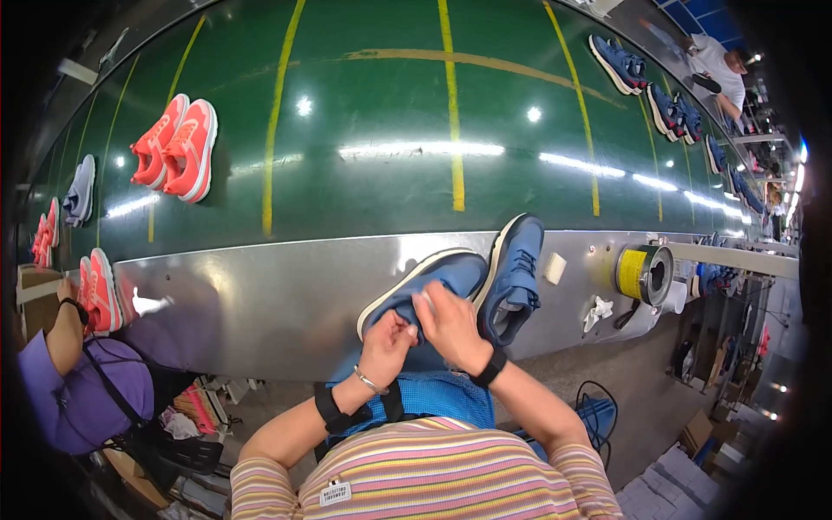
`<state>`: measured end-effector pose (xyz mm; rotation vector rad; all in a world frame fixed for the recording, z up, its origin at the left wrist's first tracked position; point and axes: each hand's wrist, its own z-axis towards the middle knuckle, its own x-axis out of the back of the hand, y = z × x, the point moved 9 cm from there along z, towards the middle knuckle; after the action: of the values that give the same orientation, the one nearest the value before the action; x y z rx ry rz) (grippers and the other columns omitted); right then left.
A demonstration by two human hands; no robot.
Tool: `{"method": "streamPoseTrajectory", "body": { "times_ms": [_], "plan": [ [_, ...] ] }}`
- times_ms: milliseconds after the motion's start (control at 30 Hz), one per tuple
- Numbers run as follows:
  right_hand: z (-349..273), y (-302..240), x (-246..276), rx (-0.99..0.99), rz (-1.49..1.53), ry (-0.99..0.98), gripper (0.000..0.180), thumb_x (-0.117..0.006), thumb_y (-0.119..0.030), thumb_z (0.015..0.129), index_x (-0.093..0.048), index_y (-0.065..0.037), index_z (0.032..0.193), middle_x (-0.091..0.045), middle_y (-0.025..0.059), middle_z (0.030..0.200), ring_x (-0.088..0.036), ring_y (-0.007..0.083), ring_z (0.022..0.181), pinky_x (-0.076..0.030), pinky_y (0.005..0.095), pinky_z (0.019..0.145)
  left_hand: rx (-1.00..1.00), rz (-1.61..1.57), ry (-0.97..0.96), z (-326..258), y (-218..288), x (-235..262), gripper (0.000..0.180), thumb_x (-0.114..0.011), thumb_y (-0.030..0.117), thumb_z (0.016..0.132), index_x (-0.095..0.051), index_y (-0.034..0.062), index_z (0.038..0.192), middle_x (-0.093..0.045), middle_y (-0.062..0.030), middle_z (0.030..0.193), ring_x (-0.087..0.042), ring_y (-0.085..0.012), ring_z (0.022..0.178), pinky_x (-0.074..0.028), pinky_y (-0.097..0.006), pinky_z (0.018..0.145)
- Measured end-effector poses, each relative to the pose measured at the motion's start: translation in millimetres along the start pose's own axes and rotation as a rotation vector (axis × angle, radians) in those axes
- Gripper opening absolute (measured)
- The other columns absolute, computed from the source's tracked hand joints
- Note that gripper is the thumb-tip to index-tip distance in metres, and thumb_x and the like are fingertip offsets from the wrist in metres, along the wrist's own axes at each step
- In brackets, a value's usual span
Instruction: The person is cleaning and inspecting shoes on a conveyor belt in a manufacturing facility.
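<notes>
A blue shoe with a pale-edged sole (446,273) lies on the bare metal ledge (260,299), toe toward two o'clock, heel toward the wearer, presumably so its opening faces the fingers. The left hand (388,342) has its fingertips pinched together over that opening; the blurred right hand (451,325) bends loosely beside it. Whether either grips a strap or lace, I cannot tell. The matching blue strapped shoe (511,277) rests unheld at three o'clock, probably kept close as its pair, toe over the green belt (373,104). Farther along three o'clock are a small white block (555,268) and a yellow-labelled round can (637,273), seemingly parked within reach. Coral shoes (191,156) sit at ten o'clock.
</notes>
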<state>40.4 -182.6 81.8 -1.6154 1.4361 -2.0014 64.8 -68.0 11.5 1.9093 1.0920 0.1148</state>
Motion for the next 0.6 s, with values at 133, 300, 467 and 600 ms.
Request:
{"method": "streamPoseTrajectory", "body": {
  "times_ms": [133,300,467,600],
  "plan": [
    [-18,3,-2,-0.047,0.035,-0.025,0.016,-0.055,-0.014,0.083,-0.045,-0.003,0.077,-0.052,0.0175,0.061,-0.052,0.0378,0.056,-0.039,0.0414,0.046,0.001,-0.022,-0.006,-5,3,0,0.007,-0.051,0.006,0.086,-0.048,0.0003,0.085,-0.054,-0.0018,0.072,-0.052,-0.0068,0.066,-0.044,-0.021,0.064],
    [-3,-3,-5,0.038,-0.058,-0.028,0.016,-0.055,-0.015,0.083,-0.046,-0.003,0.077,-0.052,0.0169,0.061,-0.053,0.0365,0.057,-0.04,0.0396,0.047,-0.056,0.04,-0.072,-3,5,-1,0.007,-0.051,0.007,0.086,-0.051,0.0017,0.09,-0.053,-0.0008,0.081,-0.051,-0.0066,0.074,-0.044,-0.022,0.071],
    [-17,-4,-3,0.043,0.004,-0.013,0.017,-0.055,-0.015,0.083,-0.045,-0.005,0.073,-0.05,0.0143,0.057,-0.053,0.0333,0.053,-0.04,0.04,0.045,-0.004,-0.049,-0.04,-4,0,1,0.006,-0.052,0.006,0.085,-0.051,0.0014,0.089,-0.054,-0.0017,0.081,-0.051,-0.0074,0.072,-0.045,-0.021,0.068],
    [-3,-10,-5,0.092,-0.069,-0.014,0.017,-0.055,-0.015,0.082,-0.045,-0.005,0.073,-0.05,0.0133,0.057,-0.053,0.0318,0.052,-0.04,0.0389,0.044,-0.054,0.096,-0.054,-10,6,-1,0.006,-0.052,0.006,0.085,-0.051,0.0015,0.09,-0.054,-0.0014,0.08,-0.052,-0.0072,0.071,-0.045,-0.021,0.068]
  ]
}}
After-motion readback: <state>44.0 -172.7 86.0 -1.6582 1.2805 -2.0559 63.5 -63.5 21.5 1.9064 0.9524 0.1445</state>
